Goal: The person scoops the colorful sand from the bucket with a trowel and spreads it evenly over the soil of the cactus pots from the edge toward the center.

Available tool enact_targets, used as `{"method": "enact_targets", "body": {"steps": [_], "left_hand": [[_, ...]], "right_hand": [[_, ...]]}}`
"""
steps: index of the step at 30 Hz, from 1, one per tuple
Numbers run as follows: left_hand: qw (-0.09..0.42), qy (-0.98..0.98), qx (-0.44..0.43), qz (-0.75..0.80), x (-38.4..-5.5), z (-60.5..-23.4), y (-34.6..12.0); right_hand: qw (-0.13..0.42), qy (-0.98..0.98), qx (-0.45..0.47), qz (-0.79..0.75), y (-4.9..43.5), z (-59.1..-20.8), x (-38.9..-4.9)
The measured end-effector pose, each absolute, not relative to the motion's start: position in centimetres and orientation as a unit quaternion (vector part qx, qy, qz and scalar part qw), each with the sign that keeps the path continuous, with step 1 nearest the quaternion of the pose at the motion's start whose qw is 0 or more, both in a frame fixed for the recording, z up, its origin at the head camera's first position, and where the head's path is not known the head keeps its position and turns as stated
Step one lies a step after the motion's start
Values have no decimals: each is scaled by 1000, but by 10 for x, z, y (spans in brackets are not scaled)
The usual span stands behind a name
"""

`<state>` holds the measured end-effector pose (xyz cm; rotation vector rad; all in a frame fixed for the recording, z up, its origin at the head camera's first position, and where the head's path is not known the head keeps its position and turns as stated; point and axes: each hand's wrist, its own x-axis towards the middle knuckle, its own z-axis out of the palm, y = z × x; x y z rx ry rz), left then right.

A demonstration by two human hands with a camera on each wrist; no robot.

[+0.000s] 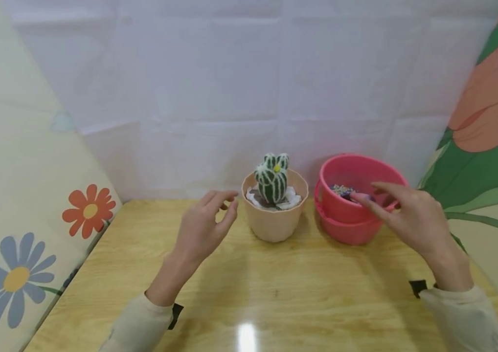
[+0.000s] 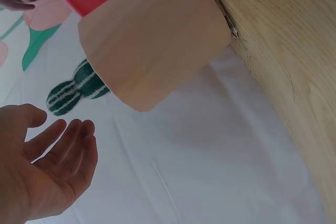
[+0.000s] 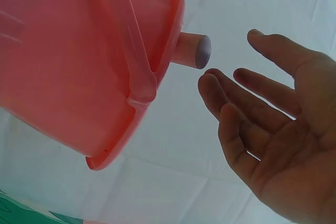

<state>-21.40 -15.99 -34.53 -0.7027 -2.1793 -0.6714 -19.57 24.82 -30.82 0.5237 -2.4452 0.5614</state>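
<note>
A peach flowerpot stands upright, with a striped green cactus and crumpled white material in it. Just left of the pot rim, my left hand hovers with loosely bent fingers and holds nothing. To the right stands a pink bucket with multicoloured granules inside. Over its right rim is my right hand, thumb and fingers apart. In the right wrist view, a round pink handle with a pale end sticks out past the bucket rim, close to the fingertips but apart from them. Its lower part is hidden.
A wood-grain table carries both containers. A white sheet hangs right behind them. Flower-printed panels flank the table, one on the left and one on the right.
</note>
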Motion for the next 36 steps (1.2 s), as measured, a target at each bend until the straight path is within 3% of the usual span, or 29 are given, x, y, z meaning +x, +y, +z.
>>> {"method": "enact_targets", "body": {"steps": [14, 36], "left_hand": [[319, -842, -310, -307, -213, -366, -134], [118, -802, -345, -473, -205, -383, -70]], "right_hand": [[315, -899, 227, 202, 251, -313, -205], [285, -905, 238, 208, 246, -323, -212]]}}
